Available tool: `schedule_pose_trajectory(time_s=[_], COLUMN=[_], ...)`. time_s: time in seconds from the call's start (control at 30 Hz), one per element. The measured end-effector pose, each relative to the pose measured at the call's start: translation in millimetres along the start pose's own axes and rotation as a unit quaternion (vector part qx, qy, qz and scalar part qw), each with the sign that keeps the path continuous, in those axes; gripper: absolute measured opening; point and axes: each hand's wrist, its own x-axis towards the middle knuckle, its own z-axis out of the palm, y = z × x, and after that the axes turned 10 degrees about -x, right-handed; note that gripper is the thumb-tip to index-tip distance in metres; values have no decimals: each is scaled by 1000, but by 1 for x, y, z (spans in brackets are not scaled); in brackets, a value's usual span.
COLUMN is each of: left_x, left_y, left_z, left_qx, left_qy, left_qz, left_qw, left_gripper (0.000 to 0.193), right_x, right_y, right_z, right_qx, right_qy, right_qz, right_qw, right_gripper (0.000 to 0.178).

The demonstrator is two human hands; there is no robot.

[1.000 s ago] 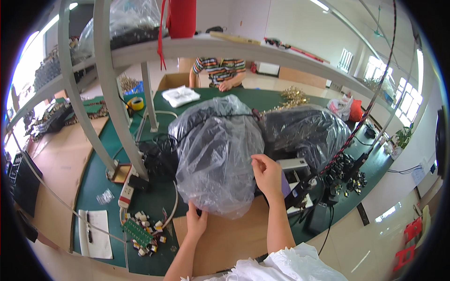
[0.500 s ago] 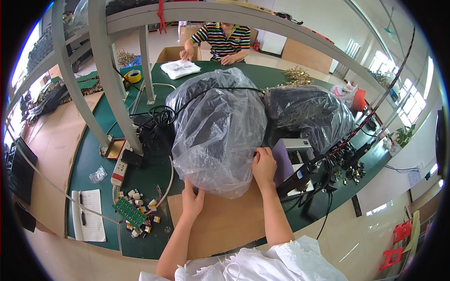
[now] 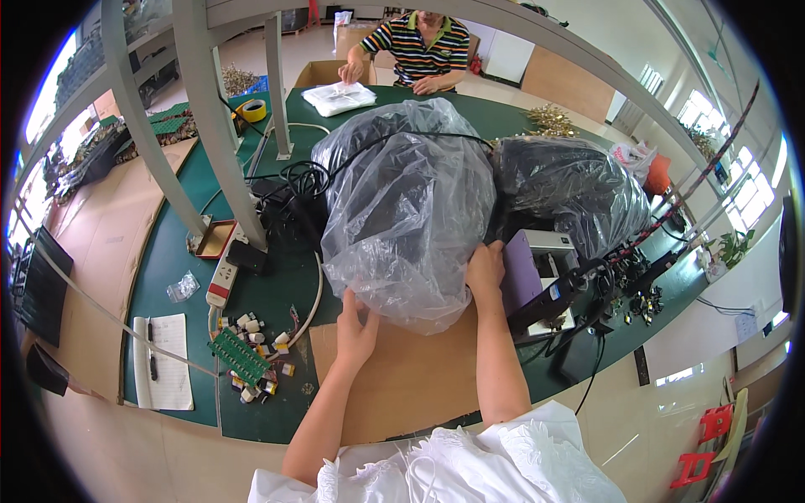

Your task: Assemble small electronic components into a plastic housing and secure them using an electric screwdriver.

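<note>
A large clear plastic bag (image 3: 402,226) with dark contents stands in front of me on the green table. My left hand (image 3: 356,329) is at its lower left edge, thumb apart from the fingers, gripping the plastic. On the bag's lower right side, my right hand (image 3: 485,272) has its fingers curled against it, the tips partly hidden. A black cable (image 3: 377,142) runs across the top of the bag. Beneath the bag's near edge lies a brown cardboard sheet (image 3: 411,386).
At right are a purple-and-white box (image 3: 524,272) and another bag with dark contents (image 3: 574,184). Left lie a power strip (image 3: 222,281), a green circuit board (image 3: 238,356) among small parts, and a notebook (image 3: 172,369). Across the table, a person (image 3: 417,50) touches a white packet (image 3: 338,99).
My view has shifted, so the scene sits higher and slightly right. My left fingers have moved a little up the bag's side; my right hand stays at its right edge.
</note>
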Motion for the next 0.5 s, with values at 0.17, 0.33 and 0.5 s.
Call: schedule_pose_trajectory(time_s=[0.17, 0.33, 0.5], left_x=[-1, -1, 5], left_y=[3, 1, -2], left_z=[-1, -3, -1], left_qx=[-11, 19, 22], left_qy=[-15, -1, -16], left_qz=[-6, 22, 69], left_qw=[1000, 1000, 997], left_gripper=[37, 34, 16], right_x=[3, 9, 23], right_y=[1, -2, 2], right_z=[1, 6, 9], right_qx=[-70, -106, -142], right_qy=[-103, -112, -109], right_qz=[-6, -35, -57], right_qw=[992, 987, 982], right_gripper=[18, 19, 17])
